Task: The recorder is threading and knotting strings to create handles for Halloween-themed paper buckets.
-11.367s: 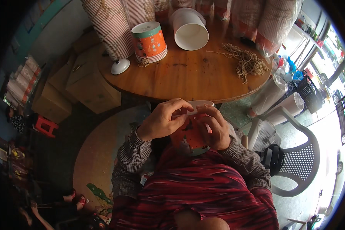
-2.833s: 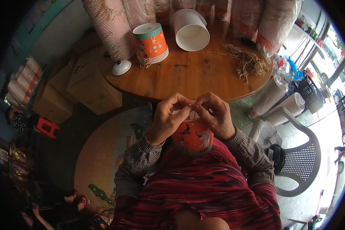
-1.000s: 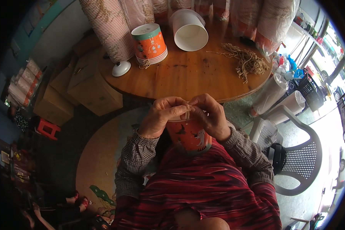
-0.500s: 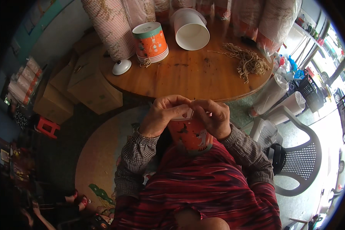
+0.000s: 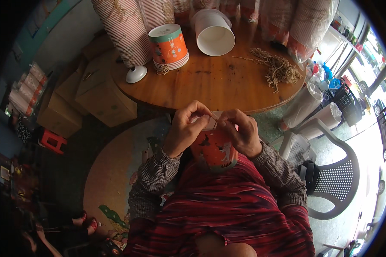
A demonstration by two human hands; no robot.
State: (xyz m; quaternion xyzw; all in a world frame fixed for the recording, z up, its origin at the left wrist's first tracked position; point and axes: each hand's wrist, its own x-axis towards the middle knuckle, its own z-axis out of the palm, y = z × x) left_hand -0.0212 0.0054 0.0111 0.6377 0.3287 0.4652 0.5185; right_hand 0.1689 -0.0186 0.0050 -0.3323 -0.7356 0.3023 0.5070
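An orange paper bucket (image 5: 215,150) with dark figures and a green band rests in my lap, against the table's near edge. Over its upper end, my left hand (image 5: 186,129) pinches a thin strand of twine (image 5: 215,119) between thumb and forefinger. My right hand (image 5: 242,132) is closed on the same strand from the other side, fingers curled. The knuckles partly hide the bucket's upper rim. On the wooden table (image 5: 210,88) stands a similar orange bucket (image 5: 170,50) with twine at its striped lower edge. A loose bundle of twine (image 5: 281,70) lies at the right.
Tall stacks of paper buckets (image 5: 123,32) line the table's back, some in plastic. A white bucket (image 5: 215,39) lies on its side; a white lid (image 5: 136,74) sits left. Cardboard boxes (image 5: 105,92) stand left, a grey plastic chair (image 5: 336,180) right. Another person's feet show lower left.
My hands have drawn slightly apart above the bucket, and the strand between the fingertips now shows. The left hand has tilted. The table's things have not moved.
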